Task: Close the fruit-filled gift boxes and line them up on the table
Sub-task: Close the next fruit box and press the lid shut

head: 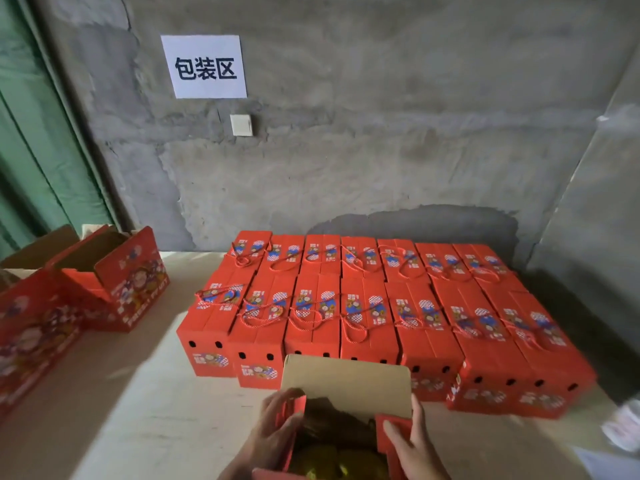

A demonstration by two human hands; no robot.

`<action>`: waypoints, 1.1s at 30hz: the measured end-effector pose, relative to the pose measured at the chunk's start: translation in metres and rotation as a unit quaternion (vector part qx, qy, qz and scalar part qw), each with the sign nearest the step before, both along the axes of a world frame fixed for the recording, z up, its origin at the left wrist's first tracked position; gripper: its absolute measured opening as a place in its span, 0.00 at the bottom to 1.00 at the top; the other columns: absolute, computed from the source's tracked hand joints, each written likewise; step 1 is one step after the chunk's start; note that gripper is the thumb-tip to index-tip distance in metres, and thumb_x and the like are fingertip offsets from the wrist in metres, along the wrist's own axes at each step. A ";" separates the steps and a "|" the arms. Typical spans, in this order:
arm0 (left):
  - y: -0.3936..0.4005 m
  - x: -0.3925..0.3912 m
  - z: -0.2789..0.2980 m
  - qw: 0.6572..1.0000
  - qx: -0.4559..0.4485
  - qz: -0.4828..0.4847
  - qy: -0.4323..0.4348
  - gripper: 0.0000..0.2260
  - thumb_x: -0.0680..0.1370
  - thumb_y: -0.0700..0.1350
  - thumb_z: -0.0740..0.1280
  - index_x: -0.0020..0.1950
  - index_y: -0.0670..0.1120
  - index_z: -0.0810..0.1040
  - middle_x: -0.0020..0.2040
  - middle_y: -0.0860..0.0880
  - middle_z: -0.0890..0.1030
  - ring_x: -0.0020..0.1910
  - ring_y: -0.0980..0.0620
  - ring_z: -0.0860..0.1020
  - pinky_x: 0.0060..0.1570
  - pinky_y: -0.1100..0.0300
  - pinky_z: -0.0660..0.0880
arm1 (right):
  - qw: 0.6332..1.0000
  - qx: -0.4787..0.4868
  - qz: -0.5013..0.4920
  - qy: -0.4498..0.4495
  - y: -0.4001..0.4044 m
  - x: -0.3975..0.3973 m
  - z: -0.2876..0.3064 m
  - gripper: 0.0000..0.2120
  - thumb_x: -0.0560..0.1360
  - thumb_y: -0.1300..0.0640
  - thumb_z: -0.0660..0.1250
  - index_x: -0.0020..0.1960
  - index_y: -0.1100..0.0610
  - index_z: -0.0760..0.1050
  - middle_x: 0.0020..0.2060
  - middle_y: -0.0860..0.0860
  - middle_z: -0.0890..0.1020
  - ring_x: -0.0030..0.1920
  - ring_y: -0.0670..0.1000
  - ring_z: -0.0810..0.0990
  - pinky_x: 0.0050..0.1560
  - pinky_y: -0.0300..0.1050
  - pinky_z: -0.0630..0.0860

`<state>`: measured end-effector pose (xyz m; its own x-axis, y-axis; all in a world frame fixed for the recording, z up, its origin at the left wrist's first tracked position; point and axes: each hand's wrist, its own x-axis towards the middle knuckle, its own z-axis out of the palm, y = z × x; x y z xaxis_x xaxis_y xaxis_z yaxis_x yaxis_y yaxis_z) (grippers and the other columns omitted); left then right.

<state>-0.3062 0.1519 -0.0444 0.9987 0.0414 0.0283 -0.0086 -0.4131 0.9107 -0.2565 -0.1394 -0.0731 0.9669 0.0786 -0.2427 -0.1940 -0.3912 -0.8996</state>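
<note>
Red open gift box (341,441) sits between both hands, left grip (273,427) and right grip (414,445) curled on its side flaps.

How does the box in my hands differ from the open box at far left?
The held box sits near, yellow fruit showing inside, left hand and right hand on its side flaps. The far-left box stands untouched, contents unseen. Both are red with flaps up.

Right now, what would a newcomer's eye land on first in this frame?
The block of closed red gift boxes, packed in two rows against the far wall. Then the open box at the near edge, fruit showing, left hand and right hand gripping its side flaps.
</note>
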 end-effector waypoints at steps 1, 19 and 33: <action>-0.001 0.007 -0.002 1.000 -0.027 0.009 0.014 0.19 0.81 0.51 0.69 0.70 0.55 0.69 0.68 0.56 0.67 0.65 0.62 0.70 0.65 0.67 0.71 | 1.000 0.019 -0.006 0.010 0.000 -0.001 0.005 0.40 0.82 0.49 0.66 0.84 0.48 0.44 0.82 0.50 0.58 0.79 0.53 0.62 0.74 0.49 0.61; -0.004 0.021 -0.013 0.994 0.070 -0.054 -0.070 0.31 0.80 0.30 0.67 0.78 0.34 0.54 0.78 0.45 0.50 0.79 0.62 0.52 0.76 0.58 0.63 | 0.999 0.046 0.013 0.016 -0.009 0.003 0.000 0.41 0.82 0.48 0.67 0.84 0.46 0.43 0.81 0.46 0.56 0.81 0.51 0.54 0.80 0.60 0.56; 0.001 0.019 -0.050 0.999 0.001 0.039 0.002 0.34 0.79 0.56 0.71 0.81 0.56 0.59 0.80 0.58 0.53 0.78 0.55 0.58 0.72 0.62 0.66 | 0.999 0.016 -0.029 -0.017 -0.005 0.008 -0.014 0.25 0.79 0.40 0.69 0.70 0.35 0.60 0.59 0.31 0.73 0.55 0.35 0.73 0.60 0.44 0.70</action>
